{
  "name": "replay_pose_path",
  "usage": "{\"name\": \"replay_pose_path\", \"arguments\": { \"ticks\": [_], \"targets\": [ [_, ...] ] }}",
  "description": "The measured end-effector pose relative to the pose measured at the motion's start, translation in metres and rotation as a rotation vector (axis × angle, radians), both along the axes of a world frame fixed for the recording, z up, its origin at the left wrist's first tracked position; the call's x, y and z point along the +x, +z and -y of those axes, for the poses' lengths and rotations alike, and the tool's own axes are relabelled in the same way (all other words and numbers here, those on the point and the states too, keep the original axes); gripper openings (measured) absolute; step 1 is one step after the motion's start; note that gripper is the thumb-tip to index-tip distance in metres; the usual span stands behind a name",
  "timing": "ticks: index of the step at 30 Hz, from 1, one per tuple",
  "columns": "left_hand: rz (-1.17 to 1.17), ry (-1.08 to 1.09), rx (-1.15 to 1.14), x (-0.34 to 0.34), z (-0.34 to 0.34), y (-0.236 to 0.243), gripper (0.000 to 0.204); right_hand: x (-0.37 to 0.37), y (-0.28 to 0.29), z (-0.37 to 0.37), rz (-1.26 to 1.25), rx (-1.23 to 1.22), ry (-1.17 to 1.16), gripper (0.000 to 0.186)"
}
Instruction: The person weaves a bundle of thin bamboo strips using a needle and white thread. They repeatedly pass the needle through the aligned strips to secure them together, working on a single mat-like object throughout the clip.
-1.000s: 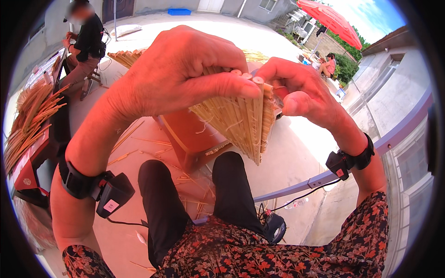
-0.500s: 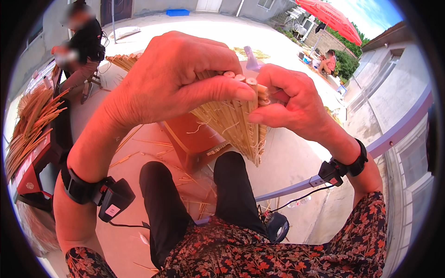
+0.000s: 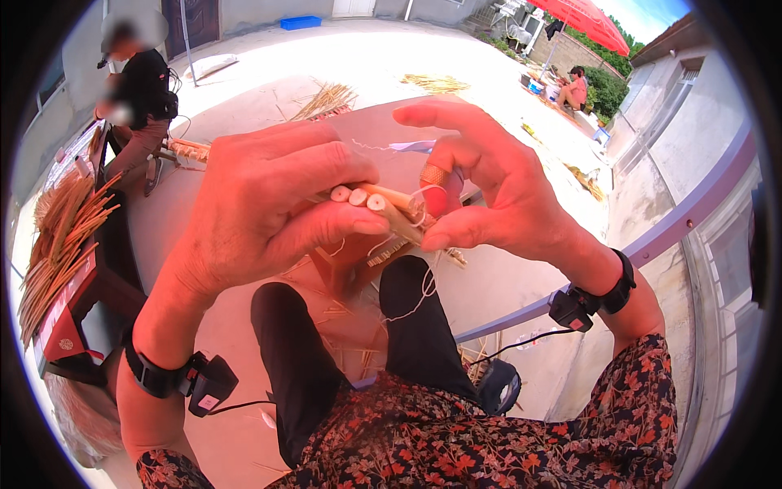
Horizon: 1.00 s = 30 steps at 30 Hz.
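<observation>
In front of my chest, my left hand point(image 3: 281, 204) is closed around a bundle of pale stalks point(image 3: 395, 218), whose cut round ends show beside the thumb. Its far part is hidden behind my fingers. My right hand point(image 3: 505, 183) pinches the bundle's right side between thumb and a bent finger that wears a gold band point(image 3: 434, 175); the index finger points away to the left. Thin white string point(image 3: 425, 287) loops around the stalks near the right fingertips and hangs down toward my knee. Whether the fingertips also grip the string is hard to make out.
A brown wooden piece point(image 3: 346, 273) stands before my knees. Stalks heap on a dark red stand point(image 3: 81, 306) at left, near a seated person point(image 3: 142, 90). More stalks point(image 3: 330, 99) lie ahead. A purple bar point(image 3: 692, 204) curves along the right. Another person sits by a red umbrella point(image 3: 582, 24).
The bundle has tipped from hanging fan-like to lying more sideways, and both hands sit lower. My right index finger has stretched out. White string now shows hanging from the bundle.
</observation>
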<state>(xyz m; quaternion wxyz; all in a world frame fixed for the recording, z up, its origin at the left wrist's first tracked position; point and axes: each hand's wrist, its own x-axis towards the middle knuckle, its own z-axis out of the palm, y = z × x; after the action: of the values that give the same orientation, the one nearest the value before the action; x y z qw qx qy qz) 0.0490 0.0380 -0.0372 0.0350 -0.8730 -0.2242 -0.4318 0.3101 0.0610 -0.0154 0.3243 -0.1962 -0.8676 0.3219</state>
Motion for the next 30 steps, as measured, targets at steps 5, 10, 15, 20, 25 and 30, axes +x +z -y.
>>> {"name": "replay_pose_path", "arguments": {
  "ticks": [5, 10, 15, 20, 25, 30],
  "targets": [
    [-0.072, 0.107, 0.061, 0.013, 0.05, -0.066, 0.05, 0.074, -0.078, 0.028, -0.314, -0.674, -0.127, 0.04],
    [-0.081, 0.161, -0.02, 0.03, 0.077, -0.101, 0.053, 0.109, -0.12, 0.032, -0.351, -0.95, -0.222, 0.023],
    [-0.071, 0.212, -0.107, 0.036, 0.091, -0.109, 0.052, 0.089, -0.116, 0.053, 0.053, -0.879, -0.402, 0.017],
    [-0.094, 0.254, -0.126, 0.053, 0.11, -0.146, 0.049, 0.071, -0.19, 0.099, -0.372, -1.296, -0.281, 0.03],
    [-0.117, 0.229, -0.151, 0.06, 0.113, -0.152, 0.045, 0.089, -0.209, 0.112, -0.5, -1.56, 0.15, 0.032],
    [-0.167, 0.201, -0.18, 0.068, 0.116, -0.162, 0.04, 0.139, -0.162, 0.073, -0.268, -1.367, 0.095, 0.016]
  ]
}}
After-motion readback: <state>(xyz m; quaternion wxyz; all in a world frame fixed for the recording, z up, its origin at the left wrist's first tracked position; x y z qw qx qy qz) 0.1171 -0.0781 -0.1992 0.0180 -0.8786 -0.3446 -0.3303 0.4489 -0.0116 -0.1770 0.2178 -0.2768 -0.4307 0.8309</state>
